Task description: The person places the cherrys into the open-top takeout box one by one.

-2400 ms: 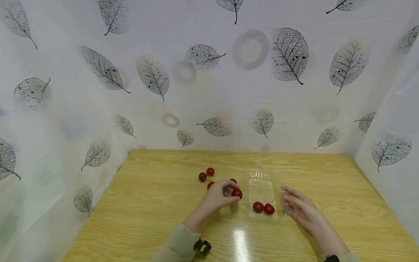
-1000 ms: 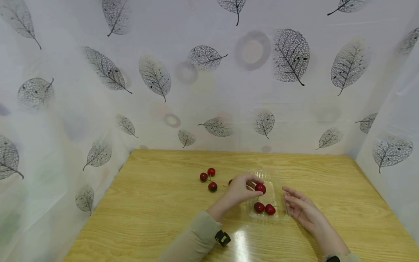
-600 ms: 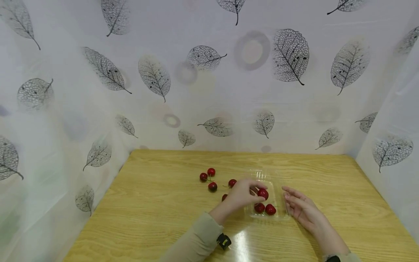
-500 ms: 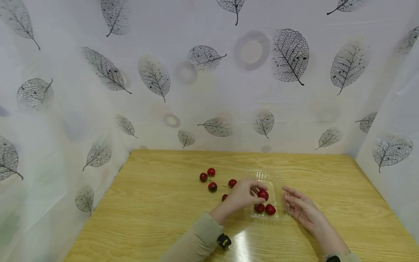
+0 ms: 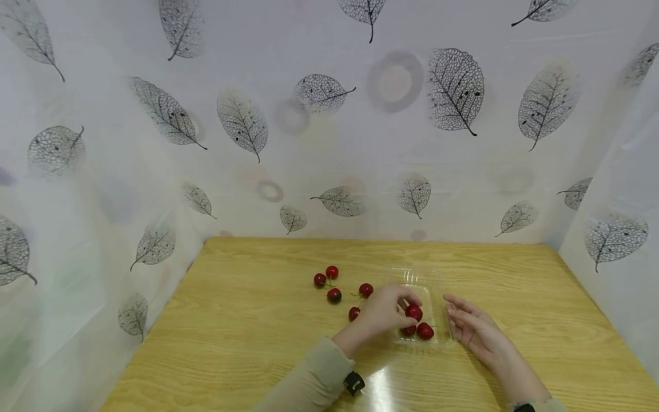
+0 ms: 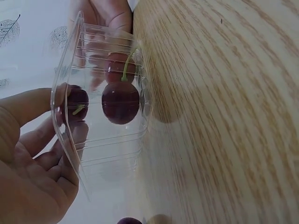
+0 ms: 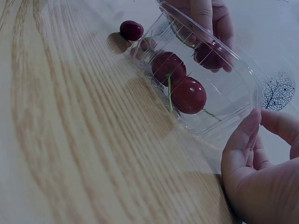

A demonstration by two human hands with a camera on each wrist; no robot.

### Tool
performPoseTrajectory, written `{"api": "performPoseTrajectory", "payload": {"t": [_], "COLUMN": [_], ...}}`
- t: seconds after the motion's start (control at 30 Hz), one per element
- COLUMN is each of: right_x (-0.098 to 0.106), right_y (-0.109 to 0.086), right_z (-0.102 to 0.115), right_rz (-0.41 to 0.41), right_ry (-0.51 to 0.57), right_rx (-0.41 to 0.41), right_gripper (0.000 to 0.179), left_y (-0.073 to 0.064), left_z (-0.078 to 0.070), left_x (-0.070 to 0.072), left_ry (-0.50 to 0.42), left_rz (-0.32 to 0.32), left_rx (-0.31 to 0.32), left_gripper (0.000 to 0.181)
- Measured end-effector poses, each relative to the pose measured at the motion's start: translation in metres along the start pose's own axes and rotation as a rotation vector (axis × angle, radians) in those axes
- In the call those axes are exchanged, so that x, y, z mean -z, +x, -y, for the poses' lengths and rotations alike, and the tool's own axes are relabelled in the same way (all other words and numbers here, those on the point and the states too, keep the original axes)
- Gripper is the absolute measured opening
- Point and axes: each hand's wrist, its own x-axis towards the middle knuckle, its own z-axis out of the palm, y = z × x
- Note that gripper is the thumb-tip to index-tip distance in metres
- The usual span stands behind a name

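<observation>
In the head view my left hand (image 5: pixel 380 312) pinches a red cherry (image 5: pixel 414 312) between thumb and fingers, inside the rim of a clear plastic container (image 5: pixel 422 293). Two more cherries lie in its front part; the right one (image 5: pixel 424 331) shows fully, while the left one (image 5: pixel 409 331) is partly covered by the held cherry and thumb. The left wrist view shows the held cherry (image 6: pixel 77 100) at rim height, above those on the floor. My right hand (image 5: pixel 479 332) pinches the container's right rim, as the right wrist view shows at the corner (image 7: pixel 256 105).
Left of the container, loose cherries lie on the wooden table (image 5: pixel 247 320): a group of three around one cherry (image 5: pixel 334 295), plus a cherry (image 5: pixel 366 290) and another (image 5: pixel 354 313) close beside my left hand. A leaf-printed sheet (image 5: pixel 360 160) encloses the table's back and sides.
My left hand has carried the cherry rightward from the table to over the container, then slightly toward the front and down. The right hand has stayed at the rim.
</observation>
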Motion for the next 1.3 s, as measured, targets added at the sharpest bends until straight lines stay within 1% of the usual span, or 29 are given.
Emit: {"api": "performPoseTrajectory", "payload": {"t": [0.2, 0.33, 0.5, 0.73, 0.87, 1.0, 1.1, 1.3], "right_x": [0.0001, -0.0001, -0.0005, -0.0012, -0.0018, -0.0019, -0.0021, -0.0025], "right_y": [-0.0002, -0.0004, -0.0003, -0.0007, -0.0014, -0.0019, -0.0020, -0.0017], "right_z": [-0.0007, -0.0007, -0.0003, 0.0007, 0.0014, 0.0013, 0.0012, 0.0013], "right_rz": [-0.040, -0.055, -0.076, -0.062, -0.060, -0.035, -0.020, -0.025], "right_ry": [-0.014, -0.027, -0.055, -0.058, -0.055, -0.024, -0.008, -0.008], "right_rx": [-0.011, -0.015, -0.015, -0.028, -0.023, -0.016, -0.015, -0.015], "right_gripper": [0.042, 0.041, 0.040, 0.041, 0.040, 0.040, 0.040, 0.040], "left_y": [0.0005, 0.0007, 0.0005, 0.0002, 0.0011, 0.0013, 0.0008, 0.0001], "left_z": [-0.0012, -0.0023, -0.0023, -0.0022, -0.0016, 0.0008, 0.0026, 0.0040], "left_x": [0.0000, 0.0002, -0.0006, 0.0002, 0.0008, 0.0007, 0.0010, 0.0033], "left_ry": [0.079, 0.112, 0.139, 0.151, 0.107, 0.032, -0.004, -0.069], "left_rz": [0.023, 0.039, 0.040, 0.035, 0.037, 0.037, 0.029, 0.027], "left_rx": [-0.028, -0.036, -0.037, -0.045, -0.056, -0.056, -0.061, -0.073], "left_gripper": [0.030, 0.030, 0.028, 0.026, 0.025, 0.026, 0.026, 0.022]}}
